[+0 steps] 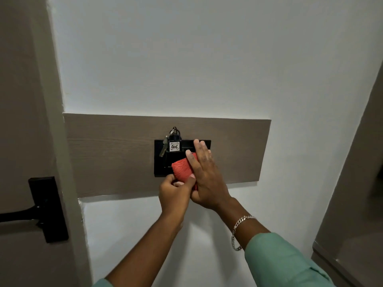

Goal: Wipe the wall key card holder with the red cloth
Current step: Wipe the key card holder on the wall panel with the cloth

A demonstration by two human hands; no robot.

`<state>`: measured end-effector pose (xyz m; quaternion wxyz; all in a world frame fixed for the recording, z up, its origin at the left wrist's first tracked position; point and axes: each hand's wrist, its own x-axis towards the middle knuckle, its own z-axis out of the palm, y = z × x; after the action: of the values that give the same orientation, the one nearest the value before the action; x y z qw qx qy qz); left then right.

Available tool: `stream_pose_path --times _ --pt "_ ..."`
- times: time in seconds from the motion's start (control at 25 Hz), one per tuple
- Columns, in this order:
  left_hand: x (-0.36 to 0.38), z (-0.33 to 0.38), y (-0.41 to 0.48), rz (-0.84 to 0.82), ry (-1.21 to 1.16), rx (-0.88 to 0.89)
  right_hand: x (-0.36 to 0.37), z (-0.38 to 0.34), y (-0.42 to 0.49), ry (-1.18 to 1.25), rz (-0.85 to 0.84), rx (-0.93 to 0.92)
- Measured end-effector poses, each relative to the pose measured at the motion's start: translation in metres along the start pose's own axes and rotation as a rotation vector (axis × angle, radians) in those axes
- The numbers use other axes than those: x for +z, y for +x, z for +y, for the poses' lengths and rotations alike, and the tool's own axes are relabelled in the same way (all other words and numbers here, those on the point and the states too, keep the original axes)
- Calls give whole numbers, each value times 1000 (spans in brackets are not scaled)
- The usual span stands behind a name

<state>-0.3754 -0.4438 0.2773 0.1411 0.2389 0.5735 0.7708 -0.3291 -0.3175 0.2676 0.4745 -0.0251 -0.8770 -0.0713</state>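
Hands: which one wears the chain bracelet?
The right hand, lying flat over the red cloth; the left hand pinching the cloth's lower edge has a bare wrist.

Folded red cloth (182, 169) presses the black wall holder (160, 162) (tag 406).

Red cloth (182, 169) — black key card holder (160, 162) — grey-brown woodgrain panel (107, 154).

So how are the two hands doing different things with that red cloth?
The right hand lies flat and open, fingers stretched upward, pressing the red cloth against the black key card holder. The left hand is curled, pinching the cloth's lower edge from below. The right hand reaches higher up the holder and its wrist carries a chain bracelet; the left wrist is bare. Both touch the cloth and come from green sleeves.
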Motion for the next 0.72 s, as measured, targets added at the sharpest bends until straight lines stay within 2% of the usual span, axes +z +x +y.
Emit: stream_pose_path --times 0.08,0.16,0.24,0.36,0.44,0.56,0.72 --pt "11 -2 -2 -67 -57 -88 -14 11 -13 -27 -76 29" --pt "25 -8 -5 -147 -121 -138 -31 25 -39 12 -119 156" --pt "45 -15 -6 -234 -176 -181 -48 35 -69 202 -70 394" --pt "93 -36 -17 -365 -241 -244 -80 56 -112 642 58 884" --pt "135 -57 -28 -444 -238 -279 -100 82 -141 772 179 1075" --pt "209 -101 -50 -502 -188 -344 -135 132 -194 762 350 1240" --pt "313 -174 -93 -500 -13 -395 -166 207 -281 598 382 1424"
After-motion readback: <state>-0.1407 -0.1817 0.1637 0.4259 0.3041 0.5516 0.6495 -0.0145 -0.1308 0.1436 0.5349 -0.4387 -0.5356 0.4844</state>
